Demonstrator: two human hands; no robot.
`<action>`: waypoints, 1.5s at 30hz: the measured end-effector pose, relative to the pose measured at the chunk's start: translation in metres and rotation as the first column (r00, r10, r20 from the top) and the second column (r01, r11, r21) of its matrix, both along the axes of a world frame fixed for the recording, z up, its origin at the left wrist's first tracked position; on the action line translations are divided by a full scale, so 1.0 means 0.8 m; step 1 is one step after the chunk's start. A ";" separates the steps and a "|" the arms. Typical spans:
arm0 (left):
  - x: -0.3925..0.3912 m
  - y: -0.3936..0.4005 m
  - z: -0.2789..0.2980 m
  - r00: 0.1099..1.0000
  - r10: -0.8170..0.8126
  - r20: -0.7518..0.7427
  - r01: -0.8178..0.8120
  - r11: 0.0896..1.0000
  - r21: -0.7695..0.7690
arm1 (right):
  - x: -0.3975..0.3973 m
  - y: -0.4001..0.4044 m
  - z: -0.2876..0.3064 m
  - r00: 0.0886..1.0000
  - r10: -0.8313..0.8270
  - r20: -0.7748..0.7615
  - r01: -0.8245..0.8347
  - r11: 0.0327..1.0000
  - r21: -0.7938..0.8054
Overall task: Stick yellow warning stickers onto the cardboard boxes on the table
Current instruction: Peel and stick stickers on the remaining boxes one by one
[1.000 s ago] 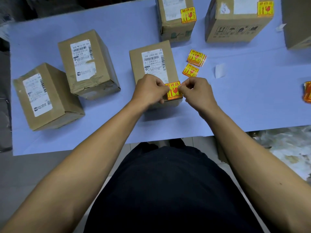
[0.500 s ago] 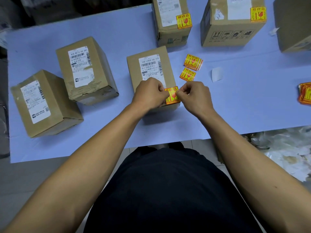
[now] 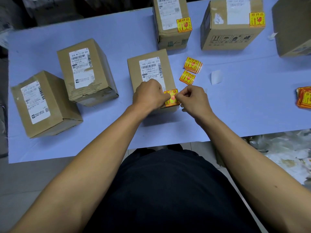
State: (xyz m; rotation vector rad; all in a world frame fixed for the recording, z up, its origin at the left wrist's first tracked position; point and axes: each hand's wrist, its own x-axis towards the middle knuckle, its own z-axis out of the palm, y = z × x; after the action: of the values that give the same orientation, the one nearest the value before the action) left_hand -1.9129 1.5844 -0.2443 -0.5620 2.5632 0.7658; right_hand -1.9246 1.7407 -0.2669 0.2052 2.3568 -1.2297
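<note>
A cardboard box (image 3: 134, 71) with a white shipping label stands mid-table in front of me. A yellow warning sticker (image 3: 171, 96) lies on its top at the near right corner. My left hand (image 3: 149, 96) has curled fingers that cover and hold the sticker's left edge. My right hand (image 3: 191, 100) pinches the right edge at the box's corner. Two more boxes (image 3: 84, 71) (image 3: 42, 103) without yellow stickers stand to the left. At the back, two boxes (image 3: 170, 19) (image 3: 232, 22) each carry a yellow sticker.
A small pile of loose stickers (image 3: 192, 64) and a single one (image 3: 187, 77) lie right of the middle box, beside a white backing scrap (image 3: 216, 77). Another sticker stack (image 3: 304, 100) sits at the right edge. A further box (image 3: 292, 26) stands far right on the blue table (image 3: 117, 31).
Both hands stay on the sticker at the box's near right corner and have barely moved. The view has shifted slightly.
</note>
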 end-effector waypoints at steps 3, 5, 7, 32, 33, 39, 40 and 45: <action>0.004 -0.009 -0.004 0.999 -0.029 -0.046 0.021 0.985 -0.171 | -0.001 0.005 -0.007 0.998 -0.039 0.046 0.041 0.998 -0.054; 0.015 -0.016 -0.002 0.985 -0.109 -0.135 0.069 0.960 -0.272 | 0.001 0.006 -0.010 0.998 -0.044 0.041 0.047 0.996 -0.073; 0.029 -0.020 -0.011 0.924 -0.250 -0.290 0.147 0.931 -0.334 | -0.001 0.001 -0.012 0.999 -0.022 0.027 0.024 0.997 -0.067; 0.037 -0.046 -0.044 0.863 0.423 -0.277 -0.340 0.891 0.303 | -0.034 -0.026 -0.037 0.982 0.114 0.148 -0.072 0.962 -0.262; 0.030 -0.048 -0.047 0.817 0.547 -0.182 -0.439 0.795 0.418 | -0.040 -0.035 -0.039 0.981 0.113 0.158 -0.068 0.961 -0.267; 0.023 -0.046 -0.066 0.707 0.703 0.082 -0.561 0.486 0.670 | -0.047 -0.048 -0.064 0.972 0.121 0.202 -0.060 0.958 -0.282; 0.023 -0.045 -0.069 0.709 0.702 0.067 -0.550 0.491 0.675 | -0.046 -0.046 -0.069 0.970 0.122 0.209 -0.058 0.957 -0.285; 0.022 -0.046 -0.066 0.722 0.689 0.060 -0.523 0.487 0.700 | -0.046 -0.048 -0.080 0.975 0.093 0.204 -0.036 0.962 -0.270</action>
State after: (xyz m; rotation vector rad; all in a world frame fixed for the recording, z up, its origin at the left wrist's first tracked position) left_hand -1.8952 1.5473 -0.2974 -1.2007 1.9486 2.0234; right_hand -1.9618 1.7026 -0.3312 0.1616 1.9774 -1.3996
